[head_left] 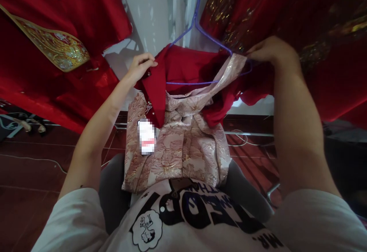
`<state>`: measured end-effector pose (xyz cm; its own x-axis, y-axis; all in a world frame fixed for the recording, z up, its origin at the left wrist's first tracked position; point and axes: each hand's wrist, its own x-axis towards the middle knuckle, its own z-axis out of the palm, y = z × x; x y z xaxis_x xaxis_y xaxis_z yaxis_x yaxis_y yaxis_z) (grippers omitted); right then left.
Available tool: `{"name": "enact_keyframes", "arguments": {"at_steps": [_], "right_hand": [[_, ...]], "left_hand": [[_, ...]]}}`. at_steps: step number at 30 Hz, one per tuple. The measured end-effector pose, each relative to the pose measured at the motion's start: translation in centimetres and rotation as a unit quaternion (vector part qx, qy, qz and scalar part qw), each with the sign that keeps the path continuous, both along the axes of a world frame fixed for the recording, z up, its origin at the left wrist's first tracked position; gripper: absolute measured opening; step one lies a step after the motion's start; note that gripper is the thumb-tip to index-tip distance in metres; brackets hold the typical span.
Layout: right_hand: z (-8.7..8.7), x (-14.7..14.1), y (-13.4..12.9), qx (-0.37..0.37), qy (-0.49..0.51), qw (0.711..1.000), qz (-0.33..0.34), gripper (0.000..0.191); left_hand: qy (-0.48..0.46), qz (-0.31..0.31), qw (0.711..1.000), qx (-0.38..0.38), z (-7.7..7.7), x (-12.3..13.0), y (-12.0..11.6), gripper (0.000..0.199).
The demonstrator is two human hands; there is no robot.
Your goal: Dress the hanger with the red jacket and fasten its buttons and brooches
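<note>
A purple wire hanger (195,19) hangs upright in front of me, its lower bar crossing the neckline of a red top (189,61). With it is a pink-and-gold brocade dress (172,149) that lies over my lap; one brocade strap (229,70) runs up to the hanger's right end. My left hand (142,67) is closed on the red top's shoulder edge, left of the hanger. At the hanger's right end, my right hand (269,49) is closed by the top of the brocade strap; its fingertips are partly hidden in shade. A white tag (147,137), blurred out, lies on the dress.
Red garments with gold embroidery (63,49) hang on the left, and more red, gold-patterned cloth (315,46) hangs on the right. A pale wall (149,7) stands behind the hanger. White cables (242,139) and a metal bar (249,133) are near the red tiled floor.
</note>
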<state>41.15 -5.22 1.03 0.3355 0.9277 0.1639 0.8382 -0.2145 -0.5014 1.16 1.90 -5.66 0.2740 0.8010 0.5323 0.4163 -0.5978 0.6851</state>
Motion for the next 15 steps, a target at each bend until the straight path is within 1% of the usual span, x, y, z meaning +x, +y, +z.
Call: {"name": "enact_keyframes", "arguments": {"at_steps": [1,2,4,6,8,10,13,15], "right_hand": [[0.2,-0.2,-0.8,-0.007,-0.024,0.999,-0.031,0.022],[0.4,-0.3,-1.6,-0.003,-0.041,0.998,-0.048,0.029],[0.8,-0.4,-3.2,0.022,-0.056,0.997,-0.058,0.037],[1.1,-0.4,-4.5,0.053,-0.058,0.995,-0.059,0.038],[1.3,-0.7,-5.7,0.064,-0.048,0.996,-0.044,0.030],[1.1,-1.6,-6.5,0.048,-0.006,0.999,-0.015,0.021],[0.1,-4.1,-6.7,0.009,0.115,0.993,0.034,0.028],[-0.9,-6.1,-6.2,0.006,0.201,0.976,0.087,0.031]], "left_hand": [[-0.001,0.000,1.000,-0.001,0.0,0.0,-0.1,0.031],[-0.002,-0.001,1.000,-0.002,0.0,0.0,-0.1,0.030],[-0.005,-0.002,1.000,-0.003,0.0,0.1,-0.3,0.028],[-0.008,-0.001,1.000,0.001,-0.1,0.1,-0.4,0.030],[-0.011,0.001,1.000,0.011,-0.2,0.1,-0.5,0.033],[-0.010,0.004,1.000,0.021,-0.4,0.1,-0.7,0.037],[0.002,0.008,1.000,0.027,-0.6,0.0,-1.1,0.042],[0.008,0.012,0.999,0.037,-0.8,0.1,-1.4,0.045]]}}
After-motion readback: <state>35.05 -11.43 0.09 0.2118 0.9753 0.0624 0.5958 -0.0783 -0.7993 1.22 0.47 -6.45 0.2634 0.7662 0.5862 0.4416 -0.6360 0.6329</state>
